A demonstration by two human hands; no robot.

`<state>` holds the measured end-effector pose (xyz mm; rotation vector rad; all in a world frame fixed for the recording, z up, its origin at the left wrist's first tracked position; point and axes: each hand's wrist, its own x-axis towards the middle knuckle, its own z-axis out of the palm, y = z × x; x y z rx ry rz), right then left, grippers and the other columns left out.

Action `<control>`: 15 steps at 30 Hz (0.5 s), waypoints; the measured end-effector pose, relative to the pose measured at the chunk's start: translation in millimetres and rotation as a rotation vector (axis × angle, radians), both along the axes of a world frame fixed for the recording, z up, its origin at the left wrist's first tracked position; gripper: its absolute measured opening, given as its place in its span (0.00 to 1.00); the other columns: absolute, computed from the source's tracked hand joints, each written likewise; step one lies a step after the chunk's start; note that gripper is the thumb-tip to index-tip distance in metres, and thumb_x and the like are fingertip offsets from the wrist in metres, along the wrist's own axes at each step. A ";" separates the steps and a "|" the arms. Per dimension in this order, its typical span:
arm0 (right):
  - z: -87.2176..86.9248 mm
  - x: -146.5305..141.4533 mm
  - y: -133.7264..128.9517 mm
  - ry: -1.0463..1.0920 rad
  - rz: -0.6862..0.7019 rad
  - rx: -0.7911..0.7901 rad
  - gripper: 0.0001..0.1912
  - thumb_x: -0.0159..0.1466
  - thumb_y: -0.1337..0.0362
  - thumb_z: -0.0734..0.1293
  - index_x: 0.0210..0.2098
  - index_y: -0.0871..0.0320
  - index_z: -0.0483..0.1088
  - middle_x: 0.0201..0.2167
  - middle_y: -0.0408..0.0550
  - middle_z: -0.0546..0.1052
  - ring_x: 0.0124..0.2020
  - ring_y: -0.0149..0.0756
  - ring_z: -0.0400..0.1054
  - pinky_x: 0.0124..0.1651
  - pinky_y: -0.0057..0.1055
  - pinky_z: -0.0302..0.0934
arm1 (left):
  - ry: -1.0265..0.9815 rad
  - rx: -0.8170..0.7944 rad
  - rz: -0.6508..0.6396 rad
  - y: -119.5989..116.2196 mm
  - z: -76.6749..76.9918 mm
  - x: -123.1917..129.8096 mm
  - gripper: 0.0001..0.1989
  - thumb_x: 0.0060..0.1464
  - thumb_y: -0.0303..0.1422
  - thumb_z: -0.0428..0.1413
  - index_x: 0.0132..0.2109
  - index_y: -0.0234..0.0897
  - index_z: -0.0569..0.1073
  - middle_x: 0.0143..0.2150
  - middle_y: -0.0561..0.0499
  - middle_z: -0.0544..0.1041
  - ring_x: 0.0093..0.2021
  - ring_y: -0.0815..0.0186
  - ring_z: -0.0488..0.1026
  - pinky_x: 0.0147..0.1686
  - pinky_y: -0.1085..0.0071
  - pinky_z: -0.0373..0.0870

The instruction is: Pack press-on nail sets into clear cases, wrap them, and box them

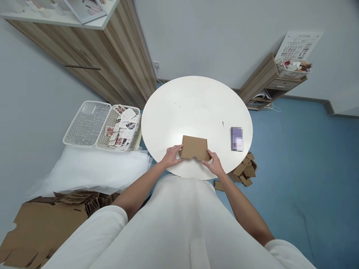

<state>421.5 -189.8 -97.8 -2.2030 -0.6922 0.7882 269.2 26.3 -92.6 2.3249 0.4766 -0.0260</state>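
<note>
A small brown cardboard box [194, 147] is near the front edge of the round white table [193, 104], its lid side facing up. A half-round notch shows along its near edge, and small flaps stick out at both near corners. My left hand [172, 156] grips the box's left end, thumb toward the near side and fingers at the side. On the right end, my right hand [213, 163] holds the near corner between thumb and fingers. The underside of the box is hidden.
A purple pixelated item [237, 139] lies at the table's right. White baskets [117, 129] with cards and clear packs stand left, above white sheets [98, 168] and flat cardboard [50, 220]. Folded boxes [245, 170] lie on the floor right. Cabinets [123, 56] stand behind.
</note>
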 end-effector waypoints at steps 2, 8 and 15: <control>8.2 6.6 -0.6 0.049 -0.023 0.041 0.38 0.50 0.53 0.68 0.58 0.50 0.54 0.43 0.47 0.64 0.47 0.40 0.61 0.51 0.39 0.56 | -0.067 -0.039 0.016 1.2 5.1 3.6 0.31 0.46 0.34 0.55 0.58 0.44 0.58 0.51 0.48 0.69 0.51 0.61 0.66 0.50 0.63 0.61; 36.8 31.3 7.0 0.211 -0.011 0.158 0.25 0.57 0.51 0.62 0.52 0.52 0.63 0.45 0.48 0.67 0.47 0.39 0.62 0.51 0.38 0.56 | -0.058 -0.112 0.081 3.5 14.1 18.0 0.19 0.53 0.37 0.49 0.52 0.41 0.67 0.40 0.49 0.72 0.40 0.63 0.70 0.41 0.67 0.66; 25.5 47.6 26.3 0.116 -0.040 0.035 0.25 0.60 0.47 0.55 0.51 0.53 0.64 0.46 0.50 0.68 0.51 0.40 0.59 0.53 0.39 0.52 | 0.027 -0.072 0.122 3.5 11.1 38.0 0.15 0.55 0.37 0.47 0.48 0.39 0.69 0.36 0.49 0.70 0.38 0.63 0.69 0.40 0.67 0.66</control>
